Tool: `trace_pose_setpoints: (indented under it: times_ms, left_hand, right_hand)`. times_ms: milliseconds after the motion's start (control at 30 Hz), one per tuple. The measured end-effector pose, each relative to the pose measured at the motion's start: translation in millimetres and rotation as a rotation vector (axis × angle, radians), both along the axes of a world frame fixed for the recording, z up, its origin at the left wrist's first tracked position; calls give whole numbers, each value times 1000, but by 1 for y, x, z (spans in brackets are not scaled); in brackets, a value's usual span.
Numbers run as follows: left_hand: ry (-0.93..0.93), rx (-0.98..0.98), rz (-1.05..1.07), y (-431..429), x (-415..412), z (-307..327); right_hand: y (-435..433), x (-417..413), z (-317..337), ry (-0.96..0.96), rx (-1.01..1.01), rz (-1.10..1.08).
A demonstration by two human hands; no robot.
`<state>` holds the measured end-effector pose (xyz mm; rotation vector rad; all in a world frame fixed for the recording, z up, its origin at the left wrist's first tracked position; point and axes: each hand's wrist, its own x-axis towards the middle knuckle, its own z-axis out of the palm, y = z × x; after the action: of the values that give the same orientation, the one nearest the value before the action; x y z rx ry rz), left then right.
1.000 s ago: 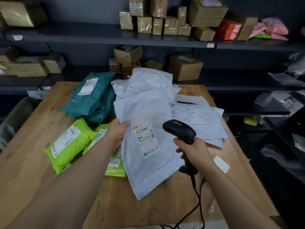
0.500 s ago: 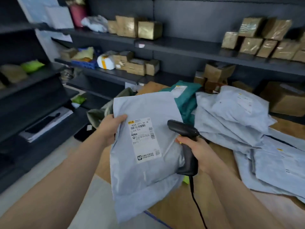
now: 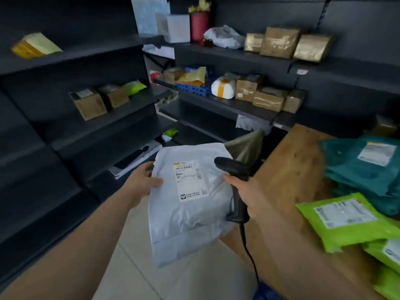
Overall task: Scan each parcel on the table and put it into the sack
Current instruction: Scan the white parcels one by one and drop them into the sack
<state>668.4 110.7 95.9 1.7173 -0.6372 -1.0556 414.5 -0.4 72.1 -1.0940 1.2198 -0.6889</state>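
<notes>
My left hand [image 3: 140,180] pinches one crinkly grey plastic mailer [image 3: 190,215] by its edge while my right hand [image 3: 254,197] grips one black pistol-shaped scanner [image 3: 233,167].

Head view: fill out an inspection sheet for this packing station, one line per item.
Surface: wooden table, at right, parcels piled on it.
Job's things: grey parcel, label up, held off the table; teal parcels and green parcels on the table; olive sack beyond the grey parcel.
Clutter: nothing seen.
Hands: left hand grips the grey parcel's left edge; right hand grips the scanner.
Cables: scanner cable hangs from the handle.
Surroundings: dark shelves holding cardboard boxes.
</notes>
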Motion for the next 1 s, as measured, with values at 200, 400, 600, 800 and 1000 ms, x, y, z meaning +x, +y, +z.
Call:
trace_pose_setpoints:
  times_ms: [200, 400, 600, 800, 1000]
  left_hand:
    - [-24, -2, 32, -69, 89, -24]
    - [-96, 21, -68, -188, 151, -61]
    - [-56, 160, -192, -300, 195, -102]
    - [-11, 235, -347, -415, 204, -150]
    - [-31, 344, -642, -521, 197, -213]
  right_hand:
    - [-52, 91, -20, 0, 30, -43]
    - [-140, 150, -61, 27, 101, -160]
    - [-222, 185, -89, 86, 184, -306]
    - [-290, 193, -123, 129, 279, -486]
    - [-347, 196, -170, 211, 370, -660]
